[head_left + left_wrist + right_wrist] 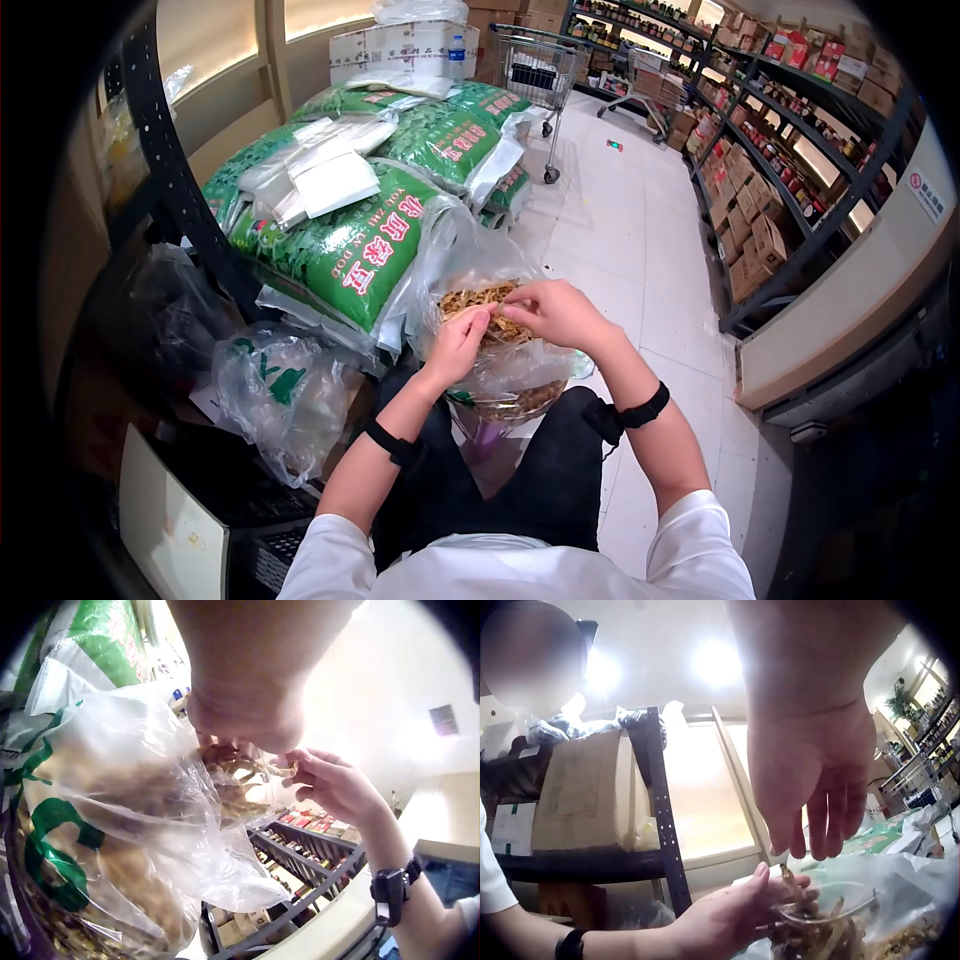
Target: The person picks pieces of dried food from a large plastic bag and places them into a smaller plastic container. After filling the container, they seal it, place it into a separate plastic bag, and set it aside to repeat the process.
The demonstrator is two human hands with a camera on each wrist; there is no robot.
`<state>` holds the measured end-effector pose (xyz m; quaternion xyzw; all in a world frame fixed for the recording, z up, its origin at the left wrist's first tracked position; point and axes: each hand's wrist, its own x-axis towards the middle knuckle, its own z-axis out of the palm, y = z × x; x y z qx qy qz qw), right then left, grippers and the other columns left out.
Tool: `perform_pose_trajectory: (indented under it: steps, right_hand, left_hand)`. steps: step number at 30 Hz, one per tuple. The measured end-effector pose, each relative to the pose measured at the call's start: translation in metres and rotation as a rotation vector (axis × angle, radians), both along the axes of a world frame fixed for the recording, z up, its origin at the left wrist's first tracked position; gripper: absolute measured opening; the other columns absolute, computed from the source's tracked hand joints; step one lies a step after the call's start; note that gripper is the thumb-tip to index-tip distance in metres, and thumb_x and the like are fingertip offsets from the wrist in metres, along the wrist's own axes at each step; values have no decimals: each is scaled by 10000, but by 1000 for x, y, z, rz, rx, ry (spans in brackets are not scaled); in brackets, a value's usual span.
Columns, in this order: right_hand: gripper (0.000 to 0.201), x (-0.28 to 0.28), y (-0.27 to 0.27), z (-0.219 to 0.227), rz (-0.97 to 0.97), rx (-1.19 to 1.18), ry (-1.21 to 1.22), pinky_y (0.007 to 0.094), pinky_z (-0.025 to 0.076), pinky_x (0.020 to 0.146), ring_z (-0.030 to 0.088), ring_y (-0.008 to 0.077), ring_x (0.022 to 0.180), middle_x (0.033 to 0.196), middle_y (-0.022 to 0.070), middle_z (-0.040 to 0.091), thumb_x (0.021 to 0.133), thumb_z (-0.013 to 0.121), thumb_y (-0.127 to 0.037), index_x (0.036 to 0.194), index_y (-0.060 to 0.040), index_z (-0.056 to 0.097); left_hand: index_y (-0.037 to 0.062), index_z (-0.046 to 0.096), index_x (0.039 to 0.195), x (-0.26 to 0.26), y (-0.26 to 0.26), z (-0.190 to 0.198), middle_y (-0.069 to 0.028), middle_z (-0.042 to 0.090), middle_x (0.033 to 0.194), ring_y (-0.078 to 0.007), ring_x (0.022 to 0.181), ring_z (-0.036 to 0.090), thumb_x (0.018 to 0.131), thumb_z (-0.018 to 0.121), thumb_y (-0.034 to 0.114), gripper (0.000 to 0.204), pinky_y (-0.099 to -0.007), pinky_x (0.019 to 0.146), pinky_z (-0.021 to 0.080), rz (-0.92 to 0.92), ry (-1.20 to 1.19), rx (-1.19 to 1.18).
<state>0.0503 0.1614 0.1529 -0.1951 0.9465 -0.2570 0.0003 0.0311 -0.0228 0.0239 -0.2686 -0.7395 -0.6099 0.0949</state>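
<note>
Both hands, left hand (458, 345) and right hand (553, 310), pinch dried strips (480, 300) with their fingers (784, 889) over a clear bag (500, 370); green sacks (340, 240) crowd the left, shelves (780, 150) the right.

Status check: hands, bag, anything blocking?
Left hand pinching dried strips. Right hand curled at clear bag mouth, grip unclear. Nothing blocking.

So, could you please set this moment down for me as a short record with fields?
setting: shop aisle with stocked shelves and a shopping trolley
left hand: holds dried brownish strips at the mouth of the clear plastic bag
right hand: fingers curled at the same bag's mouth, on the strips
bag position: on the person's lap
beside it: green printed sacks, stacked, with small clear packets on top
</note>
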Motion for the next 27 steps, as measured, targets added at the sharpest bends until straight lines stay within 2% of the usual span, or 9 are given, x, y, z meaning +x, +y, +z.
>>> perform_pose_trajectory:
  steps: [1, 3, 7, 10, 14, 20, 23, 25, 27]
  right_hand:
    - [290, -5, 1, -11, -4, -1, -1, 367, 513, 720, 658, 299, 786, 870, 150, 699, 828, 698, -281, 1020, -65, 722]
    - [214, -17, 2, -31, 207, -76, 100, 371, 505, 717, 648, 291, 789, 848, 144, 690, 824, 705, -215, 954, -46, 728]
    - [180, -15, -3, -33, 139, -1, 100, 379, 501, 718, 642, 308, 793, 853, 148, 685, 807, 718, -173, 889, -13, 711]
    - [202, -19, 0, -32, 219, -57, -45, 377, 503, 731, 642, 317, 819, 869, 145, 689, 789, 733, -150, 940, -18, 705]
    - [267, -32, 5, -53, 314, -50, 50, 395, 507, 740, 648, 330, 830, 867, 151, 688, 762, 752, -119, 1008, -32, 693]
    - [318, -34, -8, -49, 284, 248, -47, 435, 510, 745, 652, 367, 844, 870, 166, 687, 710, 786, -147, 981, -22, 677]
    - [318, -39, -10, -56, 294, 274, -40, 433, 512, 742, 650, 368, 851, 866, 163, 688, 703, 789, -183, 954, -25, 675]
    - [331, -42, -16, -60, 254, 300, -66, 432, 515, 741, 652, 361, 843, 865, 160, 687, 694, 783, -191, 975, -48, 681]
    - [344, -38, -19, -65, 252, 229, -39, 431, 514, 737, 654, 357, 835, 865, 160, 686, 686, 781, -189, 987, -56, 683]
  left_hand:
    - [-40, 616, 1189, 0, 0, -1, -174, 658, 1164, -270, 1093, 624, 1031, 431, 314, 430, -328, 956, 454, -19, -6, 3]
    - [-39, 613, 1195, -2, 0, -3, -176, 656, 1169, -271, 1098, 622, 1032, 427, 316, 433, -328, 960, 451, -7, -18, 8]
    - [-35, 607, 1212, -2, -6, -2, -178, 653, 1176, -265, 1105, 618, 1034, 424, 318, 435, -325, 967, 444, -21, -21, -4]
    - [-31, 605, 1219, -4, -13, -1, -172, 654, 1179, -249, 1105, 618, 1035, 425, 324, 439, -321, 965, 444, -60, -100, 29]
    - [-29, 603, 1225, -8, -14, -7, -156, 656, 1186, -234, 1106, 615, 1034, 429, 325, 438, -318, 968, 441, -87, -117, 44]
    - [-19, 597, 1237, -5, -7, 0, -151, 649, 1202, -236, 1123, 606, 1033, 436, 303, 414, -319, 973, 438, -134, -102, 19]
    - [-9, 568, 1281, -2, -10, 0, -153, 630, 1237, -235, 1137, 598, 983, 544, 331, 452, -322, 984, 433, -141, -200, 0]
    - [4, 533, 1324, 0, -13, -1, -149, 613, 1264, -228, 1149, 591, 837, 742, 322, 618, -333, 999, 429, -80, -32, -95]
    - [10, 521, 1338, -4, -12, -6, -147, 606, 1273, -222, 1149, 591, 753, 807, 293, 710, -333, 996, 435, -91, -25, -42]
